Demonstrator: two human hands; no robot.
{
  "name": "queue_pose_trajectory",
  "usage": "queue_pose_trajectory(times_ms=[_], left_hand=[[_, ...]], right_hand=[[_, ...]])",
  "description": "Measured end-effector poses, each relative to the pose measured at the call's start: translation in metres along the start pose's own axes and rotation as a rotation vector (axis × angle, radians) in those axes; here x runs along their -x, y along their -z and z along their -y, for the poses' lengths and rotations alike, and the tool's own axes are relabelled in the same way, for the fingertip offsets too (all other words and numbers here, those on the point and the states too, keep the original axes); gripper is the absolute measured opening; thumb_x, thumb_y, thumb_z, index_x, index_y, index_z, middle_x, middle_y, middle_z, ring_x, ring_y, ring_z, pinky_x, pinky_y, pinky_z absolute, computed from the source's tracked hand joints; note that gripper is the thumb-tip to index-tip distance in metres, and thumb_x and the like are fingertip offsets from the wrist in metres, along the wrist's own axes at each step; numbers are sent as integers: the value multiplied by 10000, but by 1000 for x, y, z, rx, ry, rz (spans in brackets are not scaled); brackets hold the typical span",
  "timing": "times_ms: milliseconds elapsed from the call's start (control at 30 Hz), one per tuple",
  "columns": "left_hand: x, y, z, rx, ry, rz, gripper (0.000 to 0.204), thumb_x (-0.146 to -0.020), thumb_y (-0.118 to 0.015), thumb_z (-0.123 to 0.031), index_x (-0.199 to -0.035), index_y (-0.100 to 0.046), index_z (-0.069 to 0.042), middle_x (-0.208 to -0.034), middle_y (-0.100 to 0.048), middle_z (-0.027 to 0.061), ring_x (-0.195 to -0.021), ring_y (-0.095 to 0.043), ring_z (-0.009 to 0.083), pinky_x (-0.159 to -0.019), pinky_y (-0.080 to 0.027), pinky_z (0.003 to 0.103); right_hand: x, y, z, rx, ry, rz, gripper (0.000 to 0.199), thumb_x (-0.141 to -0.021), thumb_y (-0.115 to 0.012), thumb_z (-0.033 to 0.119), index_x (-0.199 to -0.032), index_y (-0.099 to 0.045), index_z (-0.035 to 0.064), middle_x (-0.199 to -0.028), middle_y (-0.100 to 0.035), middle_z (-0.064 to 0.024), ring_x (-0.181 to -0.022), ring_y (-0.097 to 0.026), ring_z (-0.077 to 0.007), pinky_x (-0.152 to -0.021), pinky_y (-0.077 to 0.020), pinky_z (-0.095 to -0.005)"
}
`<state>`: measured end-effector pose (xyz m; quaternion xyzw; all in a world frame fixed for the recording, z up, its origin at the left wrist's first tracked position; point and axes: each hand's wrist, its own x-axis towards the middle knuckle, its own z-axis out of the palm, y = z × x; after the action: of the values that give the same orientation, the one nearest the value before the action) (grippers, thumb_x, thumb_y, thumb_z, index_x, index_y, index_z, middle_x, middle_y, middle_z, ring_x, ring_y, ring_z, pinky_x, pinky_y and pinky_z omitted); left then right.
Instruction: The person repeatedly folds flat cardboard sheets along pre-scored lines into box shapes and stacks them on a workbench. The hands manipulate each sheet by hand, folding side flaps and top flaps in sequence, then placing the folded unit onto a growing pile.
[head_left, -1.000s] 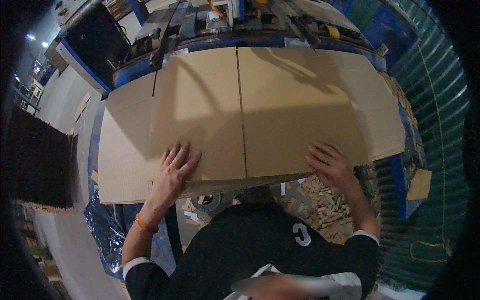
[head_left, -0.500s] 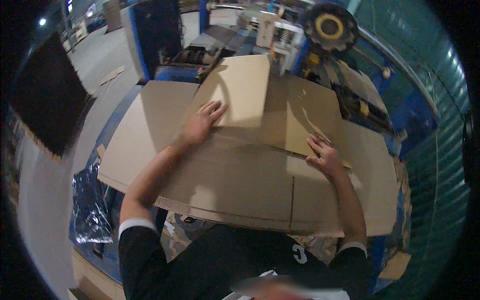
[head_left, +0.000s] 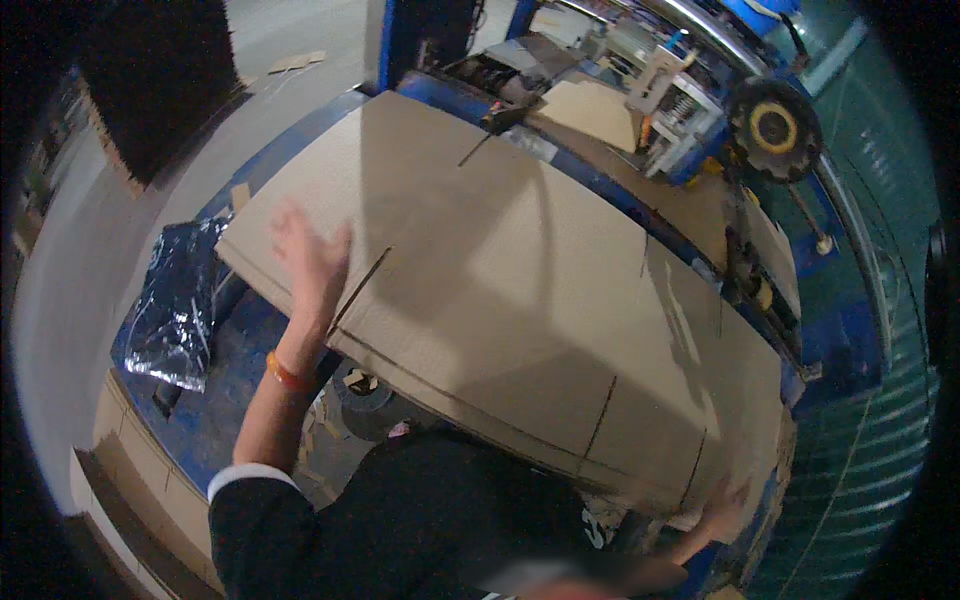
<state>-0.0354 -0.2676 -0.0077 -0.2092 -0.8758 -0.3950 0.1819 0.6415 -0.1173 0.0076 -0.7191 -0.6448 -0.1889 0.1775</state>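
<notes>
A large flat cardboard sheet with several dark slots lies in front of me on the work table. My left hand is over its left part, beside a slot. The fingers look spread and hold nothing, though motion blurs them. At the near right corner of the sheet is my right hand, too smeared to show how its fingers are set or whether it grips the edge. Beyond the sheet, a smaller cardboard piece rests in the machine.
The machine with a black wheel runs along the far side. Dark plastic wrap lies on the blue table at left. Folded cardboard is at lower left, a dark stack at upper left.
The smaller cardboard pieces have left the big sheet; one is now in the machine. My left hand has moved left and nearer, my right hand to the near right corner. The view has turned.
</notes>
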Motion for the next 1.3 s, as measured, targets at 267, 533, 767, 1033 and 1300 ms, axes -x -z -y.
queue_pose_trajectory(times_ms=[267, 533, 767, 1033, 1300], left_hand=[[21, 14, 24, 369, 36, -80, 748, -738, -634, -191, -1327, -256, 73, -1319, -336, 292, -1236, -316, 402, -1045, -231, 431], [-21, 48, -15, 1149, 241, -303, 637, -811, -580, -81, -1340, -243, 33, -1338, -336, 229, -1190, -413, 283, -986, -347, 353], [-77, 32, -2, 1736, 324, -235, 592, -812, -627, -123, -1299, -309, -10, -1101, -485, 119, -994, -515, 172, -832, -435, 283], [-113, -1, 45, 1254, 449, 403, 246, -817, -542, -103, -1036, -589, 0, -919, -568, 59, -856, -561, 181, -816, -442, 332], [-17, 70, 7, 786, -244, 456, 255, -828, -504, -49, -1068, -580, -7, -1079, -584, 104, -1007, -532, 207, -879, -398, 335]], right_hand=[[52, -99, -129, 310, -68, 118, 559, -889, -375, 508, -1128, -590, 50, -975, -631, -173, -874, -602, -320, -724, -484, -422], [25, -99, -68, 231, -258, -67, 611, -852, -386, 522, -1157, -555, 20, -984, -623, -173, -849, -602, -322, -720, -476, -432], [-10, -41, 4, -794, -472, -696, 498, -835, -454, 372, -1161, -528, 3, -1040, -591, -163, -900, -581, -299, -762, -465, -407], [-61, 1, -21, -1632, -700, -539, 414, -814, -532, 201, -1165, -498, -17, -1105, -555, -152, -958, -557, -272, -810, -453, -378], [70, 97, 79, -863, -371, -500, 314, -799, -580, 31, -1098, -527, -51, -1112, -565, -144, -980, -554, -247, -829, -451, -367]])
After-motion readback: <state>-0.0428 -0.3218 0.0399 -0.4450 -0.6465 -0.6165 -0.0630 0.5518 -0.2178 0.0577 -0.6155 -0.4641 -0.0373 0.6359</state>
